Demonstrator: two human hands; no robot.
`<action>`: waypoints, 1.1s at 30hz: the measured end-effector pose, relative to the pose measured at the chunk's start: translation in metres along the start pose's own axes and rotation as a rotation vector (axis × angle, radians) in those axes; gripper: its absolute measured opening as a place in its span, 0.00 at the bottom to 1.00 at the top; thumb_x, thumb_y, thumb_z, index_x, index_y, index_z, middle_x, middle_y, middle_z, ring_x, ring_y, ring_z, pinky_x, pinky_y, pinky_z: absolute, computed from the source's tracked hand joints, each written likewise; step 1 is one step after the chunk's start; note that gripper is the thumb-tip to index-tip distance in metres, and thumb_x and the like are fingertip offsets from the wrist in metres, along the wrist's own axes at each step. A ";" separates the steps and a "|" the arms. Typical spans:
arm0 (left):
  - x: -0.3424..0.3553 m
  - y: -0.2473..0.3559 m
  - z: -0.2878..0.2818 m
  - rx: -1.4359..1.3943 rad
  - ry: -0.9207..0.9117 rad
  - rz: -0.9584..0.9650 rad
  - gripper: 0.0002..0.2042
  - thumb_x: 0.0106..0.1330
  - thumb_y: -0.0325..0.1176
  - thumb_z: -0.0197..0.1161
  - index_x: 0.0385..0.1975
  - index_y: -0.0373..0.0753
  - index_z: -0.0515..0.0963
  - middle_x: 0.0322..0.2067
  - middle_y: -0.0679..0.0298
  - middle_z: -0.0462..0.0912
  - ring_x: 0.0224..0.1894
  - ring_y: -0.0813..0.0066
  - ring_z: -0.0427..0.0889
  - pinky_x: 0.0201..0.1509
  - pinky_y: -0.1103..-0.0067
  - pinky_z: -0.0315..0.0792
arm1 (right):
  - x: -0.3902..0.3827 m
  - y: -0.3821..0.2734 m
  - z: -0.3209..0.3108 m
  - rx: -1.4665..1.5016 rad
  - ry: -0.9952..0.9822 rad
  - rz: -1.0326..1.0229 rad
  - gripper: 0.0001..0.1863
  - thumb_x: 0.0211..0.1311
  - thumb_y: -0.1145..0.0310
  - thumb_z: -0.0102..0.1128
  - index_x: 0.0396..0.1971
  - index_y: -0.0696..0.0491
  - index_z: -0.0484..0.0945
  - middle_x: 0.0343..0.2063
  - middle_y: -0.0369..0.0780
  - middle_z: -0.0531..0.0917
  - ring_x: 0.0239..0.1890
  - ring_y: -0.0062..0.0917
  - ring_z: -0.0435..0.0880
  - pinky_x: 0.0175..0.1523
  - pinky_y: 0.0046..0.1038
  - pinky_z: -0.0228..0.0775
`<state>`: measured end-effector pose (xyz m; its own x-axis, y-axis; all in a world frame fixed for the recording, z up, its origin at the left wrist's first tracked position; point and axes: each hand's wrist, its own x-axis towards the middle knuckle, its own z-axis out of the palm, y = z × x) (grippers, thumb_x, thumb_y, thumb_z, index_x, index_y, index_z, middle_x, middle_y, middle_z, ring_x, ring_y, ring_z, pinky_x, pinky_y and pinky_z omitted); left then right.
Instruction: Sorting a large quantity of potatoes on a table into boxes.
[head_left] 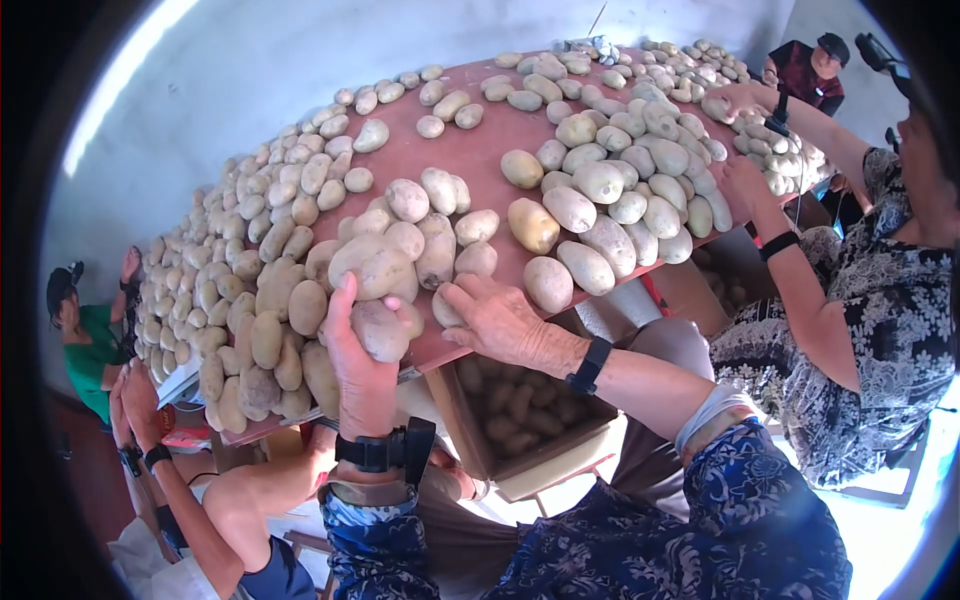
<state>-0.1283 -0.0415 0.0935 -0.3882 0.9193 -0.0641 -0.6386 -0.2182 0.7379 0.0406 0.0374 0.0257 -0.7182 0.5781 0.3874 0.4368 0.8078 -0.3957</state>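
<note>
My left hand [362,372] is closed round a potato [380,330], its thumb up along the side and fingertips showing behind. A larger potato [385,272] lies just above the grip; I cannot tell whether it is held too. To the right, my right hand [500,322] reaches over the table edge, with its bent fingers on a small potato [446,311] that they partly cover. Beyond both hands sits a loose heap with a long potato [435,250] and a rounder potato [476,227].
Potatoes cover much of the reddish table [425,180], with a dense pile [230,260] left and another [640,170] right. Below the edge stands a cardboard box [540,470] holding potatoes. Co-workers sit on both sides; one person's hand [745,185] is over the right side.
</note>
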 end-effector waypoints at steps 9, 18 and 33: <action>0.001 -0.004 -0.013 -0.024 -0.030 -0.036 0.16 0.70 0.46 0.57 0.48 0.42 0.76 0.37 0.66 0.82 0.28 0.76 0.79 0.25 0.77 0.73 | -0.002 0.000 0.004 0.019 0.022 0.011 0.32 0.50 0.62 0.71 0.56 0.54 0.69 0.44 0.47 0.74 0.47 0.44 0.78 0.49 0.41 0.74; 0.007 -0.013 -0.020 0.081 -0.017 -0.119 0.17 0.69 0.46 0.60 0.48 0.41 0.76 0.37 0.66 0.83 0.30 0.77 0.81 0.29 0.78 0.77 | -0.007 -0.003 0.002 -0.017 0.007 0.045 0.36 0.50 0.52 0.71 0.57 0.53 0.71 0.40 0.46 0.74 0.46 0.42 0.78 0.49 0.41 0.73; 0.003 -0.028 0.023 0.467 -0.194 -0.198 0.17 0.69 0.38 0.59 0.51 0.35 0.75 0.41 0.64 0.82 0.34 0.79 0.82 0.33 0.82 0.77 | -0.013 0.004 -0.039 0.376 0.201 -0.026 0.46 0.51 0.60 0.74 0.68 0.52 0.57 0.58 0.50 0.69 0.60 0.44 0.73 0.60 0.38 0.72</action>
<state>-0.0968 -0.0250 0.0882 -0.1323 0.9814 -0.1390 -0.3070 0.0928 0.9472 0.0731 0.0377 0.0512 -0.5907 0.5987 0.5410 0.1650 0.7459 -0.6453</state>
